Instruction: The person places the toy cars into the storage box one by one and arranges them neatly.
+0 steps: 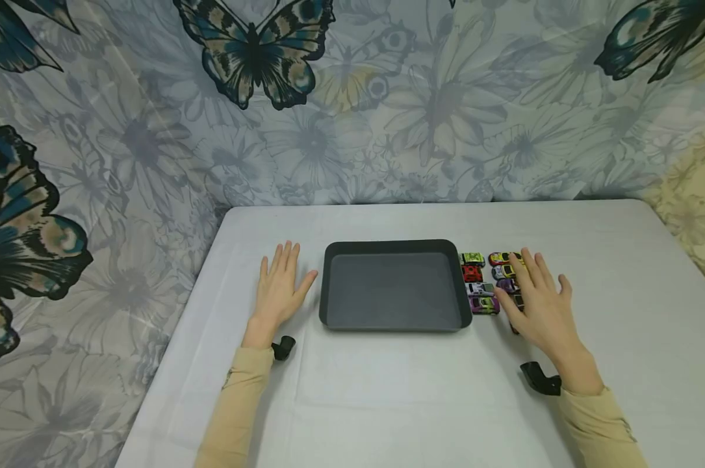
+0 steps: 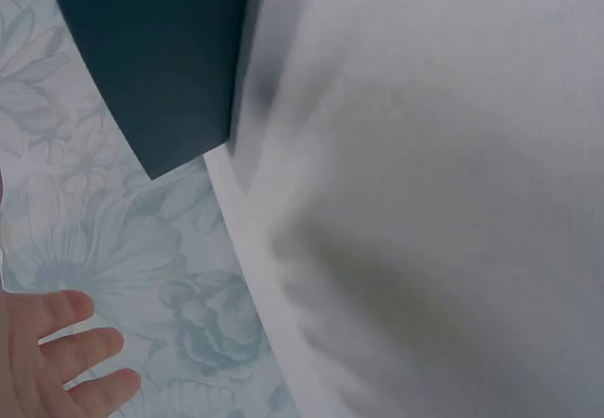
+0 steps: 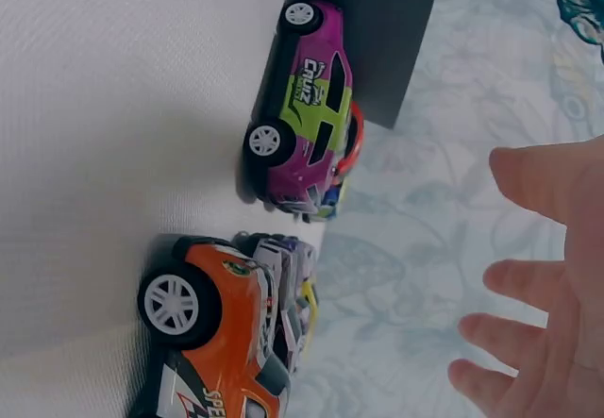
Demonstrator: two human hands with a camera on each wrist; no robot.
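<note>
A dark grey rectangular tray (image 1: 396,289) lies on the table with nothing in it. To its left, my left hand (image 1: 279,286) is held with fingers straight and thumb spread, touching nothing. Small toy cars stand in two columns by the tray's right side, among them a red one (image 1: 472,273) and a purple and green one (image 3: 316,107). My right hand (image 1: 539,315) hovers over the right-hand column with fingers extended and partly hides it in the head view. An orange toy car (image 3: 231,295) shows up close in the right wrist view.
A white cloth covers the table (image 1: 387,396). Behind and to the left hangs a butterfly and flower printed fabric (image 1: 314,143). Black wrist devices sit at the left wrist (image 1: 283,348) and the right wrist (image 1: 541,378).
</note>
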